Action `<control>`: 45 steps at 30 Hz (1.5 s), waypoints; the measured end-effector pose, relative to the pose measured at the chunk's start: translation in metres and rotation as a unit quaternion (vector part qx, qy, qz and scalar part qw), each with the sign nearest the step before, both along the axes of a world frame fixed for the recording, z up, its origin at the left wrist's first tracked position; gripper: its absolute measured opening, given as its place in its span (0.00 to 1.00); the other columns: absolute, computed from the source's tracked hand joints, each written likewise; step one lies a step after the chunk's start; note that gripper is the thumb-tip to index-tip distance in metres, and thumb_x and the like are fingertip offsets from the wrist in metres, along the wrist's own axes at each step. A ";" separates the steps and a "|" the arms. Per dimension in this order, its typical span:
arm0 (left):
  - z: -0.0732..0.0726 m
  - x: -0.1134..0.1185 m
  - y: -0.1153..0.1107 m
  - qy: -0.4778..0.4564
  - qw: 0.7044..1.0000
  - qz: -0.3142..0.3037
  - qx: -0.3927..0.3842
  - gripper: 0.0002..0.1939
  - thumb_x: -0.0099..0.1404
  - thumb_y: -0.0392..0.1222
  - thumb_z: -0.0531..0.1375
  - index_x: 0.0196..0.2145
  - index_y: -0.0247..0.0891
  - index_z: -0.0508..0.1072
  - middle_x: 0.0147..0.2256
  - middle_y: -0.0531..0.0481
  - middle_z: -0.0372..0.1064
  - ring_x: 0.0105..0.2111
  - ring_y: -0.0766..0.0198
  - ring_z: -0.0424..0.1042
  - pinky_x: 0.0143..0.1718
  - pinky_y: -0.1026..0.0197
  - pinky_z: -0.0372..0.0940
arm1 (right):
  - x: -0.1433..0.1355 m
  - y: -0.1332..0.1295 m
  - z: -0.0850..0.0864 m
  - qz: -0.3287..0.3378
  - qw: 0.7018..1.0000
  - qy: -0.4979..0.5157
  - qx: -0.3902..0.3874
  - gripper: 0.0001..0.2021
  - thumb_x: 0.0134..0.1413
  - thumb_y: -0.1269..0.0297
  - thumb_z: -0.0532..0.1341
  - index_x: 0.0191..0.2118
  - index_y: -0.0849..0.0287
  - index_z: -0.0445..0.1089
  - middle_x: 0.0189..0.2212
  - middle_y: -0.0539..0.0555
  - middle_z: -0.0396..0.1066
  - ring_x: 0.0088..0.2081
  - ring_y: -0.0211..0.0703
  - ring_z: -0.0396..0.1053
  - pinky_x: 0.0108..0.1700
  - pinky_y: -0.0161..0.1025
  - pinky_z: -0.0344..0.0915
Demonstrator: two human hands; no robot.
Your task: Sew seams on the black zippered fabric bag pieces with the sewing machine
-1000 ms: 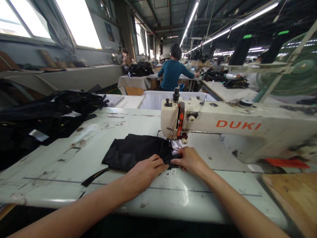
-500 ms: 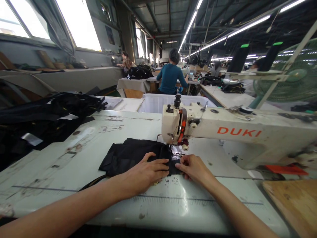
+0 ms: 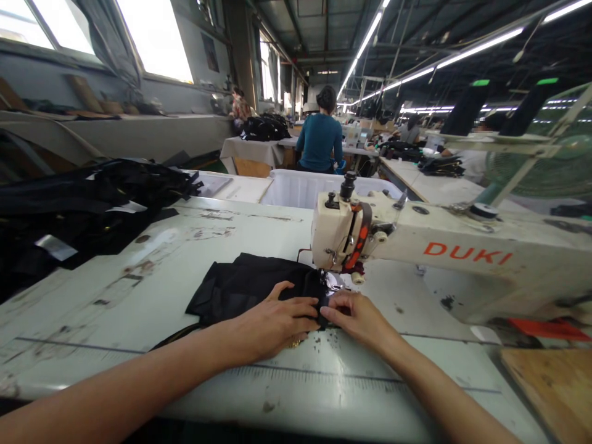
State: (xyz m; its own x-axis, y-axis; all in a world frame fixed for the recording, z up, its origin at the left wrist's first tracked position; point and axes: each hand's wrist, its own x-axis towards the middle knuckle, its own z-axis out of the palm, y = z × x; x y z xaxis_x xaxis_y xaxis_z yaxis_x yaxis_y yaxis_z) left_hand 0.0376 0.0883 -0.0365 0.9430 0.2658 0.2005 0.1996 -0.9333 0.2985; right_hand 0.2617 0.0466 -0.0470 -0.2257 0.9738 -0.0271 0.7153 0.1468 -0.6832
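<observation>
A folded piece of black fabric (image 3: 250, 283) lies on the pale green sewing table, its right edge at the needle area of the sewing machine (image 3: 342, 240). My left hand (image 3: 282, 317) rests on the fabric with fingers stretched out, pressing it from above. Close beside it, my right hand (image 3: 354, 314) pinches the fabric's right edge between thumb and fingers, just in front of the presser foot. Part of that edge is hidden behind my right fingers. A dark strip with a yellowish line shows beneath my left forearm.
A heap of black fabric pieces (image 3: 92, 209) covers the table's left side. Behind the table stands a white plastic bin (image 3: 300, 188). Thread cones (image 3: 467, 108) and a green fan are at the right. A co-worker (image 3: 321, 139) in a teal top sits further back.
My right hand has moved slightly left along the fabric edge, nearer my left fingers. The view has shifted a little, so the machine appears further right. The fabric stays by the needle.
</observation>
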 end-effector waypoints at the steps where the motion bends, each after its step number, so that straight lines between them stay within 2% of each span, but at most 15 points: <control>1: 0.001 0.000 0.000 0.000 1.000 0.000 0.004 0.18 0.65 0.29 0.56 0.50 0.44 0.70 0.49 0.49 0.72 0.59 0.58 0.61 0.62 0.50 0.39 | 0.001 -0.001 0.001 0.008 1.000 0.002 0.008 0.17 0.60 0.59 0.57 0.22 0.59 0.69 0.26 0.48 0.67 0.31 0.37 0.65 0.33 0.33 0.58; 5: 0.004 0.001 -0.001 0.003 1.000 0.007 0.026 0.17 0.65 0.30 0.57 0.50 0.45 0.70 0.48 0.49 0.72 0.59 0.56 0.59 0.61 0.48 0.40 | 0.003 -0.010 0.009 0.040 0.998 0.009 0.039 0.17 0.65 0.61 0.52 0.32 0.56 0.76 0.37 0.51 0.72 0.40 0.40 0.68 0.44 0.35 0.61; 9: 0.002 0.000 0.000 0.015 0.999 0.014 0.030 0.18 0.66 0.33 0.57 0.51 0.46 0.69 0.48 0.48 0.70 0.59 0.55 0.58 0.60 0.47 0.40 | 0.005 -0.023 0.014 0.077 0.995 0.001 0.069 0.12 0.65 0.65 0.53 0.41 0.53 0.75 0.41 0.52 0.71 0.46 0.42 0.65 0.51 0.39 0.59; 14: 0.003 0.001 -0.002 0.020 0.999 0.025 0.022 0.16 0.67 0.33 0.57 0.51 0.47 0.69 0.46 0.50 0.72 0.59 0.55 0.58 0.59 0.47 0.38 | 0.008 -0.035 0.008 0.138 0.980 -0.071 0.126 0.16 0.62 0.73 0.53 0.50 0.51 0.70 0.46 0.52 0.68 0.49 0.45 0.61 0.53 0.44 0.59; 19: 0.007 0.003 -0.003 0.027 0.999 0.029 0.004 0.12 0.67 0.34 0.56 0.48 0.43 0.69 0.45 0.50 0.73 0.59 0.56 0.58 0.59 0.49 0.37 | 0.005 -0.045 0.003 0.136 0.971 -0.130 0.148 0.22 0.58 0.78 0.53 0.55 0.54 0.65 0.47 0.55 0.65 0.48 0.48 0.60 0.50 0.46 0.61; 22: 0.005 0.002 -0.003 0.005 0.999 0.032 0.015 0.09 0.67 0.34 0.57 0.44 0.41 0.70 0.46 0.49 0.72 0.58 0.57 0.60 0.59 0.50 0.39 | 0.002 -0.048 0.002 0.131 0.968 -0.152 0.152 0.22 0.58 0.79 0.53 0.56 0.54 0.64 0.45 0.55 0.65 0.46 0.48 0.60 0.48 0.46 0.61; 25: 0.000 0.001 -0.002 -0.018 0.998 0.039 0.054 0.07 0.67 0.37 0.57 0.43 0.41 0.71 0.52 0.47 0.66 0.58 0.55 0.59 0.58 0.51 0.41 | -0.002 -0.049 0.001 0.125 0.963 -0.176 0.164 0.21 0.58 0.79 0.54 0.55 0.56 0.64 0.46 0.56 0.65 0.47 0.49 0.59 0.49 0.47 0.60; 27: -0.003 0.001 -0.001 -0.018 0.997 0.034 0.074 0.07 0.67 0.38 0.57 0.44 0.41 0.70 0.55 0.46 0.64 0.58 0.55 0.57 0.59 0.50 0.39 | -0.003 -0.049 -0.001 0.117 0.959 -0.186 0.180 0.20 0.60 0.78 0.53 0.55 0.57 0.64 0.47 0.57 0.64 0.48 0.49 0.58 0.50 0.48 0.59; 31: -0.008 0.003 -0.001 -0.020 0.995 0.015 0.100 0.06 0.69 0.40 0.57 0.44 0.42 0.69 0.52 0.48 0.68 0.58 0.58 0.58 0.61 0.50 0.32 | -0.005 -0.051 -0.006 0.110 0.952 -0.195 0.206 0.18 0.61 0.78 0.54 0.55 0.59 0.64 0.48 0.56 0.65 0.49 0.48 0.58 0.53 0.47 0.57; 34: -0.010 0.003 -0.002 -0.015 0.990 0.024 0.135 0.05 0.70 0.38 0.56 0.42 0.41 0.69 0.58 0.47 0.63 0.60 0.56 0.55 0.61 0.48 0.31 | -0.005 -0.052 -0.011 0.108 0.947 -0.205 0.224 0.19 0.61 0.78 0.54 0.57 0.60 0.62 0.52 0.56 0.64 0.52 0.47 0.58 0.57 0.48 0.53; 37: -0.010 0.003 -0.003 -0.010 0.986 0.016 0.168 0.07 0.71 0.34 0.53 0.43 0.40 0.69 0.61 0.47 0.58 0.63 0.56 0.49 0.62 0.47 0.27 | -0.007 -0.053 -0.018 0.101 0.937 -0.211 0.260 0.20 0.60 0.79 0.54 0.57 0.62 0.62 0.55 0.57 0.64 0.56 0.47 0.57 0.61 0.50 0.47; 41: -0.006 0.002 0.000 0.017 0.990 -0.013 0.140 0.07 0.72 0.34 0.51 0.43 0.39 0.68 0.58 0.45 0.63 0.62 0.60 0.53 0.63 0.48 0.25 | -0.009 -0.055 -0.022 0.099 0.929 -0.211 0.289 0.21 0.58 0.81 0.55 0.57 0.65 0.62 0.54 0.58 0.67 0.56 0.47 0.59 0.64 0.49 0.42; 45: -0.001 0.002 0.002 0.028 0.997 -0.011 0.077 0.06 0.71 0.36 0.52 0.43 0.38 0.67 0.54 0.42 0.68 0.59 0.59 0.61 0.62 0.50 0.39 | -0.007 -0.058 -0.020 0.104 0.931 -0.204 0.284 0.23 0.57 0.81 0.55 0.58 0.66 0.61 0.56 0.58 0.65 0.57 0.47 0.59 0.65 0.48 0.41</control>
State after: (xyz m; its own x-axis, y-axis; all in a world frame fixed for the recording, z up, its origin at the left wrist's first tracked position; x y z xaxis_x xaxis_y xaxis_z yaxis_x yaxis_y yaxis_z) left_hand 0.0391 0.0904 -0.0377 0.9592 0.2151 0.1833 0.1909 -0.9715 0.1409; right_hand 0.2545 -0.0112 -0.0672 -0.4944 0.7935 0.3548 0.8145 0.5654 -0.1296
